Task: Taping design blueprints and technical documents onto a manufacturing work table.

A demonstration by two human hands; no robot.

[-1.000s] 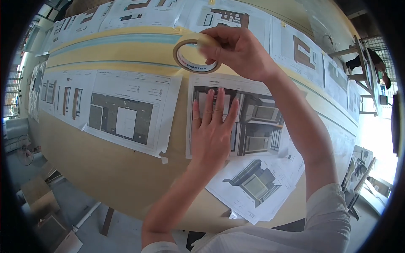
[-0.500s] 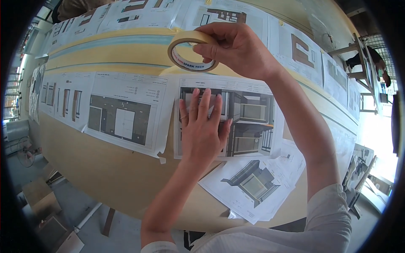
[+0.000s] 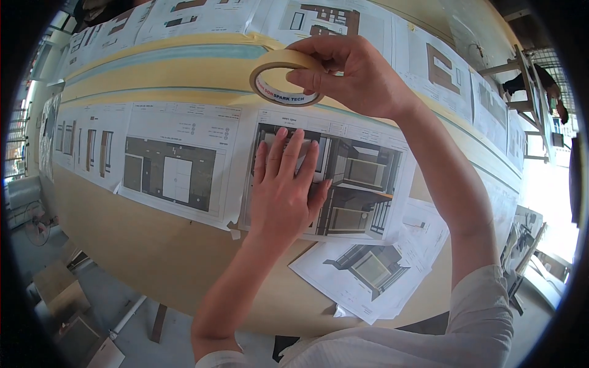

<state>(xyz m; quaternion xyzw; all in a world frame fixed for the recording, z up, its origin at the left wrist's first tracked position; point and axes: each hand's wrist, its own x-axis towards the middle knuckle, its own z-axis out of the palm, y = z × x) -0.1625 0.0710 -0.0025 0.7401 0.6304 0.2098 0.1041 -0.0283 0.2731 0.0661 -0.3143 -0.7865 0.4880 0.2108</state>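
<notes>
My left hand (image 3: 285, 184) lies flat with its fingers spread on a printed drawing sheet (image 3: 392, 138) showing dark interior pictures. Above the sheet's far edge, my right hand (image 3: 350, 73) pinches a roll of masking tape (image 3: 283, 60) between thumb and fingers, its ring hanging off to the left. A second drawing sheet (image 3: 184, 122) lies on the board at left, its right edge close to the sheet under my hand. Nearer to me, a tilted sheet (image 3: 337, 285) with a room picture lies partly beneath other paper.
All this rests on a large tan board (image 3: 123, 214) with yellow and blue-green stripes (image 3: 165, 58). More printed sheets (image 3: 208, 15) line its far side. A person (image 3: 543, 86) is at the far right beside a wooden frame. Wood pieces (image 3: 61, 288) and a fan (image 3: 38, 230) stand at lower left.
The sheet under my left hand has shifted left and toward me and is slightly turned, the hand moving with it. My right hand and the tape have moved slightly right.
</notes>
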